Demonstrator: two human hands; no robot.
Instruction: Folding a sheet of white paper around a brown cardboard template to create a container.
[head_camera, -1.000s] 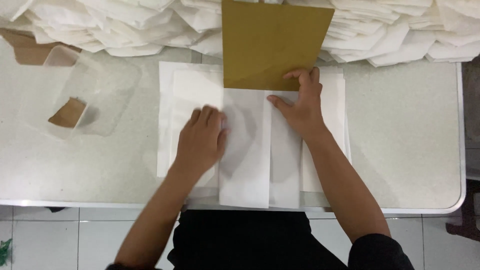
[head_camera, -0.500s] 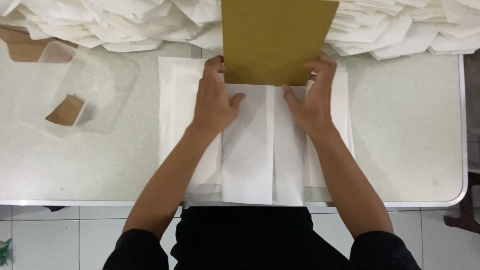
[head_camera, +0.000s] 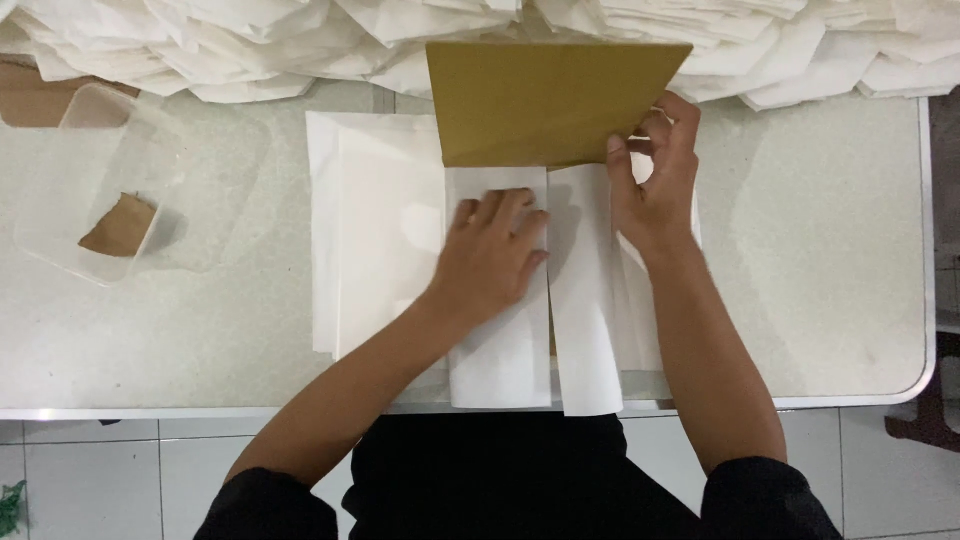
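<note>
The left hand (head_camera: 495, 255) lies palm down, fingers together and pointing away from the body, just below the near edge of the mustard-brown board (head_camera: 555, 100), forearm angling in from the lower left. The right hand (head_camera: 655, 180) curls its fingers at the board's right near corner, forearm straight.

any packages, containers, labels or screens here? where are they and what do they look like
No labels, signs or screens in view.
Clear plastic container: left on the white table, rectangular, see-through, a brown scrap inside.
White paper bags: heaped along the far edge, flat, plain.
Mustard-brown board: centre, rectangular, right hand at its corner.
</note>
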